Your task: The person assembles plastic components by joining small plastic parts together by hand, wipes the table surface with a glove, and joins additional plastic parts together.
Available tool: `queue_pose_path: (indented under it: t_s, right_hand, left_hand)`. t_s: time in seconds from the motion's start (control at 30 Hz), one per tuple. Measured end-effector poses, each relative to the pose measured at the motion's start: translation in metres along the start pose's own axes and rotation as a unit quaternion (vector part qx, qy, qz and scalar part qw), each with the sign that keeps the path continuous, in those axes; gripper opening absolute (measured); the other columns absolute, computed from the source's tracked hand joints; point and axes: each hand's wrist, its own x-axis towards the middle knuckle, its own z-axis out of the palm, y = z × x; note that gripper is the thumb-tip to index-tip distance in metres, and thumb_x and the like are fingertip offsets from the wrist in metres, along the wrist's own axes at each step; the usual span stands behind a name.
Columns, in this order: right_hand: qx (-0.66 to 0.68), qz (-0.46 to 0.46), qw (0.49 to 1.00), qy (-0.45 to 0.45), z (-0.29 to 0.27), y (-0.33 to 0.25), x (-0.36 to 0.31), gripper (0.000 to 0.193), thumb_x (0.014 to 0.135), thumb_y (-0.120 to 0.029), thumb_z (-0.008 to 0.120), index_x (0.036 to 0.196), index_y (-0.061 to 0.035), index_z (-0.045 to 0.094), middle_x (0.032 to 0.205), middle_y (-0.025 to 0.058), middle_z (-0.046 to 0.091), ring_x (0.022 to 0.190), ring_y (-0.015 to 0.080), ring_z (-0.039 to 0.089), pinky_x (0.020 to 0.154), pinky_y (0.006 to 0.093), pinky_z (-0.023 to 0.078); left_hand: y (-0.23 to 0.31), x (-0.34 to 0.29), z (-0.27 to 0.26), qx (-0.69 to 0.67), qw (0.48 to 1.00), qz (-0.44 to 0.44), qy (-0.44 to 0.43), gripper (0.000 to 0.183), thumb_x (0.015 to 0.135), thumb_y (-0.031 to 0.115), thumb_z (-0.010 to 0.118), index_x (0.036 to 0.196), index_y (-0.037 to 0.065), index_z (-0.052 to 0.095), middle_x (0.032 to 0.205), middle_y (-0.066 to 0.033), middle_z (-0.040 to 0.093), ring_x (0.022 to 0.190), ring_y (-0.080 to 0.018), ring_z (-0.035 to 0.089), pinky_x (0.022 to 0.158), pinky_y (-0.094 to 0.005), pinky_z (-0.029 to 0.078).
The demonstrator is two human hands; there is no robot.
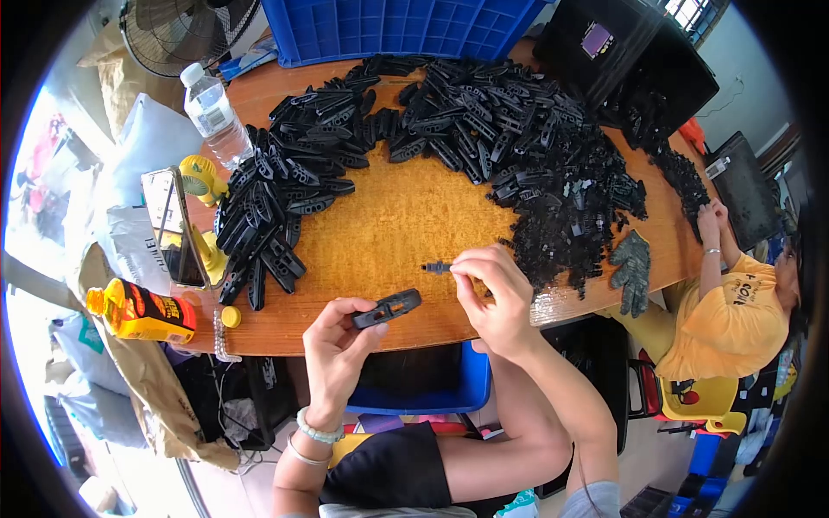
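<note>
Over the near edge of the wooden table, my left hand (335,347) holds a black plastic housing (387,311), long and slotted, between thumb and fingers. To its right my right hand (499,298) pinches a small dark part (437,268) by one end, its other end pointing left. The two pieces are apart, with a short gap between them. A large pile of similar black housings (466,116) curves round the far side of the table, and another stretch of housings (263,203) runs down the left. Many small black parts (566,229) lie heaped at the right.
A water bottle (211,112), a phone (173,224), a yellow fan (203,179) and a yellow-and-black bottle (142,312) stand at the left. A blue crate (406,30) is at the back, a blue bin (423,393) below the edge. A glove (632,272) lies near a co-worker (725,319).
</note>
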Motion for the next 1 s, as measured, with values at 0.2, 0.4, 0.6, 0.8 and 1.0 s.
queue_pose_path:
  t_s: [0.2,0.4,0.6,0.8,1.0]
  right_hand:
    - [0.219,0.15,0.964,-0.029,-0.007,-0.037,-0.011,0.016,0.076,0.01,0.065,0.089,0.0,0.066,0.087,0.01,0.063,0.072,0.0184,0.06,0.063,0.0261,0.048]
    - [0.195,0.136,0.971,-0.027,-0.004,-0.043,-0.016,0.017,0.074,0.009,0.065,0.089,0.0001,0.066,0.085,0.0104,0.063,0.074,0.021,0.061,0.063,0.0286,0.05]
    - [0.23,0.253,0.939,-0.024,-0.005,-0.057,-0.021,0.014,0.077,0.011,0.063,0.088,0.0033,0.066,0.088,0.0113,0.064,0.082,0.0187,0.063,0.069,0.0272,0.05]
    - [0.287,0.309,0.905,-0.063,-0.013,-0.056,-0.026,0.011,0.079,0.01,0.062,0.088,0.0032,0.066,0.091,0.0105,0.064,0.083,0.0164,0.063,0.072,0.0273,0.051]
    - [0.177,0.175,0.966,-0.068,-0.007,-0.055,-0.028,0.015,0.073,0.008,0.067,0.087,0.0004,0.065,0.085,0.0097,0.063,0.082,0.0228,0.062,0.071,0.0317,0.049]
  left_hand:
    - [0.005,-0.005,0.011,-0.021,0.999,-0.024,-0.04,0.024,0.078,-0.009,0.066,0.1,-0.004,0.056,0.084,-0.0063,0.061,0.072,-0.0112,0.061,0.064,-0.022,0.051]
    - [0.007,-0.01,0.009,-0.021,0.997,-0.042,-0.069,0.023,0.081,-0.007,0.065,0.101,-0.005,0.055,0.087,-0.0093,0.064,0.077,-0.0135,0.064,0.071,-0.0236,0.054]
    - [-0.003,-0.021,0.018,-0.055,0.997,-0.041,-0.037,0.022,0.083,-0.004,0.065,0.101,-0.003,0.053,0.097,-0.0135,0.064,0.093,-0.0178,0.064,0.08,-0.026,0.053]
    - [0.01,-0.016,0.015,-0.03,0.989,-0.108,-0.098,0.029,0.081,-0.004,0.067,0.106,-0.005,0.054,0.093,-0.0147,0.066,0.086,-0.0194,0.067,0.076,-0.0259,0.055]
    - [0.008,-0.02,0.014,0.021,0.992,-0.09,-0.083,0.03,0.079,-0.008,0.067,0.107,-0.008,0.054,0.091,-0.0149,0.066,0.08,-0.0207,0.068,0.07,-0.025,0.057]
